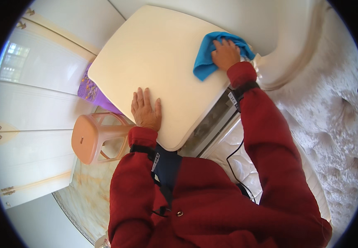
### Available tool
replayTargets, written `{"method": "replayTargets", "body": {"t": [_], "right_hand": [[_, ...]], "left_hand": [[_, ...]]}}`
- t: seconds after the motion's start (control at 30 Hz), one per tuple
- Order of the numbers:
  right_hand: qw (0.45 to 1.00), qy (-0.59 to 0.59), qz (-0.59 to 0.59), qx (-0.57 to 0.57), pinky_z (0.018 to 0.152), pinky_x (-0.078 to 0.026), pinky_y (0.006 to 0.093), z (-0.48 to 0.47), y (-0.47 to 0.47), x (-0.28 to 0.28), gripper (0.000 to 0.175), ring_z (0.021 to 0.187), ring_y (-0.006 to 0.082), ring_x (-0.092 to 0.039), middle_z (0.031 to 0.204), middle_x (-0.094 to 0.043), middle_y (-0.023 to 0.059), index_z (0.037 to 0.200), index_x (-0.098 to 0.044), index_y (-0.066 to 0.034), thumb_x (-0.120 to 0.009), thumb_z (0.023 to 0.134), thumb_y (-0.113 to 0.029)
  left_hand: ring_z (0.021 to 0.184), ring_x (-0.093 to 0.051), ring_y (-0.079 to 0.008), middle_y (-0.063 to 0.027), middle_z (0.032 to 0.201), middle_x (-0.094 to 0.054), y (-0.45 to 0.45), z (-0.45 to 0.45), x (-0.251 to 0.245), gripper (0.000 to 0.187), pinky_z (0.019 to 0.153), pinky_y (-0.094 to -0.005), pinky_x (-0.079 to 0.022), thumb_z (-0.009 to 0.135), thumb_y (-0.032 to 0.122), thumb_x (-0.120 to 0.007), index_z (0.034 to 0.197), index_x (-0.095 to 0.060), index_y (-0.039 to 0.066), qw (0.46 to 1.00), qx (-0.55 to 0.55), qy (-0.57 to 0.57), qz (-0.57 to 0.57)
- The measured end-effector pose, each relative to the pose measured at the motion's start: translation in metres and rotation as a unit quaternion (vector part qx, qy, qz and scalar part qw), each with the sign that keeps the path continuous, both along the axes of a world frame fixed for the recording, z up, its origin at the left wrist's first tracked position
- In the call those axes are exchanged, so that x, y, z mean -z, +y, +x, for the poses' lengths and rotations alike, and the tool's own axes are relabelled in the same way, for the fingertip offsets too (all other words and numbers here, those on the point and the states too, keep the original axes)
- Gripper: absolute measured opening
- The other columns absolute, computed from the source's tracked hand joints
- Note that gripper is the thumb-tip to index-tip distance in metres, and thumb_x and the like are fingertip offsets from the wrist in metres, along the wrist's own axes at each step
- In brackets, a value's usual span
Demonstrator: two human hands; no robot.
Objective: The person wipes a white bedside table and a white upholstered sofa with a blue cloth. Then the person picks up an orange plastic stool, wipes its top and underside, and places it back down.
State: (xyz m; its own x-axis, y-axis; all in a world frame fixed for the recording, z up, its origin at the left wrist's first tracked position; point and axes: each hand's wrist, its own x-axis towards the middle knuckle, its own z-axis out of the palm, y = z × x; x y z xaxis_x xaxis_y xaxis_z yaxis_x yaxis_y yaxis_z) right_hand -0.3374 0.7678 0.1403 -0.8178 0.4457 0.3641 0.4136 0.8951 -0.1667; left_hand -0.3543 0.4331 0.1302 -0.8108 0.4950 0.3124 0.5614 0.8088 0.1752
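Observation:
A cream tabletop (163,62) with rounded corners lies before me. My left hand (146,110) rests palm down on its near left part, fingers spread, holding nothing. At the far right corner, my right hand (226,54) presses on a blue cloth (205,63), its fingers bent into the folds. The cloth lies bunched along its far side and flatter toward the left, partly hidden under the hand. Both wrists wear black straps over red sleeves.
A pink plastic stool (85,139) stands left of the table, near a purple patterned item (89,88). White cabinets (39,108) line the left side. A tufted, shiny padded headboard or bed part (327,139) is at right. A black cable (231,164) hangs beside my right arm.

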Motion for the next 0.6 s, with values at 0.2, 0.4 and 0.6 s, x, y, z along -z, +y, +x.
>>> {"method": "replayTargets", "body": {"t": [0.2,0.4,0.6], "right_hand": [[0.990,-0.127,-0.055,0.040,0.100,-0.036,0.0510,-0.039,0.046,-0.012,0.048,0.119,0.0388,-0.047,0.130,-0.052,0.0200,0.132,-0.049,-0.0125,-0.044,0.091,-0.037],[0.986,-0.162,-0.044,0.025,0.097,-0.040,0.0489,-0.056,0.067,-0.013,0.050,0.113,0.0401,-0.051,0.121,-0.057,0.0208,0.130,-0.049,-0.0100,-0.042,0.094,-0.043],[0.990,-0.137,0.023,0.034,0.092,-0.042,0.0473,-0.053,0.068,-0.001,0.050,0.101,0.0392,-0.056,0.116,-0.059,0.0197,0.130,-0.051,-0.0087,-0.042,0.094,-0.043]], "left_hand": [[0.136,-0.028,-0.0362,-0.0189,0.145,-0.034,0.001,0.004,-0.005,0.055,0.110,-0.0454,-0.022,0.091,0.036,-0.050,0.137,-0.042,0.006,1.000,-0.005,0.000,0.012],[0.136,-0.028,-0.0359,-0.0189,0.144,-0.036,0.003,0.005,-0.011,0.054,0.110,-0.0450,-0.022,0.090,0.034,-0.052,0.136,-0.043,0.006,1.000,-0.012,-0.015,0.022],[0.136,-0.028,-0.0354,-0.0185,0.145,-0.035,0.003,0.006,-0.011,0.055,0.110,-0.0454,-0.022,0.090,0.035,-0.052,0.137,-0.042,0.007,0.999,-0.019,-0.023,0.023]]}}
